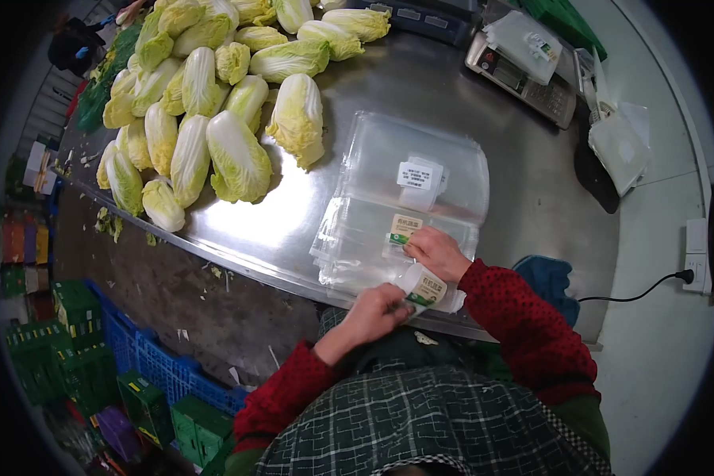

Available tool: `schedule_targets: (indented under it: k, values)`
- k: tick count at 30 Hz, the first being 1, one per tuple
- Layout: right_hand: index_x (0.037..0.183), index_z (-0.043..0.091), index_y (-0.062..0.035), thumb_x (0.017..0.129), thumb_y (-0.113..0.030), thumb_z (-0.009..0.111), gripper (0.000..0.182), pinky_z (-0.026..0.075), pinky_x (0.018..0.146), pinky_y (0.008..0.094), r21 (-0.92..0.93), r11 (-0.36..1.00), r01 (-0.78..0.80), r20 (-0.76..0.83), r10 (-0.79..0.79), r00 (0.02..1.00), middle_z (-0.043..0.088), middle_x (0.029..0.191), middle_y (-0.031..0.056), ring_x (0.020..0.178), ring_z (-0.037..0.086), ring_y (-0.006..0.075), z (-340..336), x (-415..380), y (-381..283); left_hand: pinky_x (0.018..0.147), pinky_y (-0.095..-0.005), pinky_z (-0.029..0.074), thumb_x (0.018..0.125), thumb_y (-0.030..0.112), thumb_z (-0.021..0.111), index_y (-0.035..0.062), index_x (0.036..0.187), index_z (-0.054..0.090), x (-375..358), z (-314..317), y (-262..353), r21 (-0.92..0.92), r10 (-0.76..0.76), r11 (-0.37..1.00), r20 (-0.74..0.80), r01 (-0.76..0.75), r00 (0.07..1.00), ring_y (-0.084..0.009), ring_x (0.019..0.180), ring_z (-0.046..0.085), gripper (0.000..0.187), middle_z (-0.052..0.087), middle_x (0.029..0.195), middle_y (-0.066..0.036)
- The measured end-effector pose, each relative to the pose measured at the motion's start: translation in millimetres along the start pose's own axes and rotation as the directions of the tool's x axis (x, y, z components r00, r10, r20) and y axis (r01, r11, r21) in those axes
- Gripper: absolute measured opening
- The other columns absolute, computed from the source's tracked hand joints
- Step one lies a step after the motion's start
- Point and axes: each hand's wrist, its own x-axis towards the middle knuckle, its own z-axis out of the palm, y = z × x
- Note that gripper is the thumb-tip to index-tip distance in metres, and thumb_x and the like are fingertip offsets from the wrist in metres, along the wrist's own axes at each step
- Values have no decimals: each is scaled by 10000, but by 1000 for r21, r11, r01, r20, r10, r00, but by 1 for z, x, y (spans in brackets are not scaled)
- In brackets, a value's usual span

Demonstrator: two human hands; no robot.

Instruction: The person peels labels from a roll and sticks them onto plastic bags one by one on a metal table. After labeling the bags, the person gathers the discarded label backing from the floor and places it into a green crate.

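A stack of clear plastic bags [347, 238] lies on the metal table in front of me. My left hand [375, 312] is closed around a curled strip of labels [429, 289] at the table's near edge. With fingers pinched, my right hand [439, 252] is at the lower corner of a beige and green label [407, 224] on the front bag. Its fingertips partly cover that corner. Farther up the stack, a white printed label [420, 175] shows on the bags.
Many napa cabbages [238, 155] are heaped at the left of the metal table [293, 218]. A scale [523, 83] with packed bags on it stands back right. A blue cloth [545, 282] lies right of my arm. Green crates [202, 428] and a blue crate [163, 357] are on the floor.
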Motion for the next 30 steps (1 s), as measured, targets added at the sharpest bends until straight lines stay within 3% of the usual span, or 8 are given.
schedule_targets:
  k: [5, 10, 12, 14, 18, 22, 28, 30]
  values:
    - [783, 632, -56, 858, -261, 563, 229, 462, 725, 461, 4, 997, -77, 29, 77, 997, 619, 818, 133, 857, 579, 338, 0, 5, -1, 709, -399, 481, 802, 128, 673, 10, 887, 608, 4, -6, 7, -110, 2, 994, -125, -16, 992, -346, 847, 576, 159, 601, 883, -170]
    - [825, 645, -44, 856, -231, 581, 200, 476, 671, 405, 124, 969, -212, 49, 207, 977, 623, 739, 139, 734, 610, 284, -9, 16, 16, 1087, -427, 322, 784, 118, 658, 44, 929, 654, 11, -2, -27, -21, -110, 994, -164, 108, 980, -347, 1024, 574, 163, 628, 1051, -163]
    - [827, 644, -29, 845, -171, 599, 150, 472, 630, 340, 450, 879, -160, -456, 380, 805, 615, 689, 106, 652, 585, 200, -68, 54, 18, 1078, -423, 331, 786, 118, 658, 48, 949, 656, 13, -5, -26, -34, -129, 992, -144, 125, 981, -343, 1026, 574, 177, 629, 1046, -157]
    - [846, 639, -23, 835, -179, 625, 156, 469, 638, 321, 417, 898, -143, -399, 322, 859, 619, 709, 92, 666, 580, 182, -89, 44, 0, 1069, -419, 339, 787, 117, 658, 52, 968, 658, 11, -5, -24, -48, -150, 988, -109, 145, 983, -339, 1027, 574, 192, 629, 1040, -152]
    - [961, 635, -9, 766, -195, 744, 291, 468, 667, 280, 98, 994, -45, -39, 49, 998, 632, 786, 44, 739, 573, 127, -73, 9, -24, 979, -404, 408, 790, 110, 658, 50, 988, 657, 14, -5, -29, -170, -160, 976, -133, 136, 978, -330, 1010, 581, 206, 626, 1018, -144]
    - [873, 651, -9, 794, -207, 714, 222, 485, 635, 302, 570, 795, -205, 91, 187, 978, 632, 758, 105, 670, 602, 203, -18, -18, -39, 831, -362, 487, 799, 87, 658, 42, 989, 658, 6, -7, -14, -113, -84, 992, -288, 53, 954, -282, 991, 597, 195, 635, 978, -144]
    - [860, 670, 11, 809, -111, 702, 137, 445, 568, 253, 401, 906, -136, -59, 174, 983, 634, 696, 60, 611, 537, 92, -21, -32, -61, 605, -266, 454, 798, 149, 712, -9, 927, 678, 4, -17, 4, -258, -289, 936, -171, 240, 942, -97, 683, 564, 206, 637, 748, -74]
    - [835, 670, -5, 791, -144, 696, 148, 474, 556, 308, 293, 956, 30, -276, 55, 960, 640, 679, 131, 569, 605, 209, -23, -28, -57, 516, -277, 452, 800, 196, 739, -42, 880, 688, -13, -8, 9, -288, -446, 881, -232, 377, 865, -57, 555, 524, 256, 632, 604, -68]
